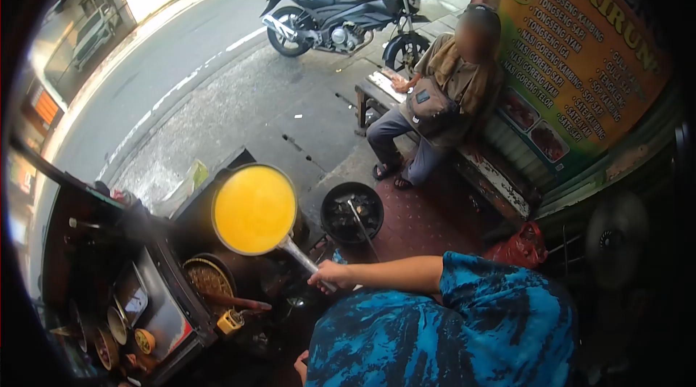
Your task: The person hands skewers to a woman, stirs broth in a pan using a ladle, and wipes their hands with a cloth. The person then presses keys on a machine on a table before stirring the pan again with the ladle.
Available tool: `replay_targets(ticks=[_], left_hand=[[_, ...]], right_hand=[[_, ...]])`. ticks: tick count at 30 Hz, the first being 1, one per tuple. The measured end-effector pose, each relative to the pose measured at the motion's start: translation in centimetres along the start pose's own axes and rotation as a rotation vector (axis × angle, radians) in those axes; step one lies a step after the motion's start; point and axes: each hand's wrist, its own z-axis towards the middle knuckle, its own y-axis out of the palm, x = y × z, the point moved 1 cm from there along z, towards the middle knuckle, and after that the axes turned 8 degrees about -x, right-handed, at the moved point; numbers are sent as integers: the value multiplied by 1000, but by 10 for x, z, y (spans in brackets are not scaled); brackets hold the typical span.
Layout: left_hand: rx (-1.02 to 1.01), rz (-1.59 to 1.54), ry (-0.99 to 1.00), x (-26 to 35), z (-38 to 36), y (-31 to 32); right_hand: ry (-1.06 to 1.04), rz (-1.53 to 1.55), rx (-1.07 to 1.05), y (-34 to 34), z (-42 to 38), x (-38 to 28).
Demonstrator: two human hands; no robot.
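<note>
My right hand [331, 275] is wrapped round the metal handle of a wide pan [289, 197]. Yellow-orange liquid [255, 209] covers the inside of the pan. At the lower edge of the view, beside the blue patterned shirt, only a small part of my left hand [301, 365] shows; its fingers are mostly hidden. Right of the pan sits a black round container [352, 240] with dark pieces and a thin metal rod in it.
A metal counter [163, 300] with small bowls stands at lower left, near a pot [208, 276] and a wooden handle. A person [457, 89] sits on a bench [493, 185]. Behind are a motorcycle [348, 17] and a banner [580, 39]. A red bag [520, 248] lies at right.
</note>
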Motion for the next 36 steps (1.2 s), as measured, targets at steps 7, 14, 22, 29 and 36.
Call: replay_targets(ticks=[7, 14, 22, 29, 36], left_hand=[[-40, -81, -49, 25, 13, -9], [-24, -139, -74, -1, -9, -22], [-1, -465, -252, -1, -73, -34], [-24, -539, 69, 63, -107, -48], [15, -551, -8, 72, -118, -43]], right_hand=[[-41, -19, 1, -1, -3, 6], [-11, 6, 119, 6, -6, 1], [-43, 10, 104, 5, 5, 7], [-32, 24, 100, 8, 1, 4], [-49, 49, 111, 18, 4, 7]])
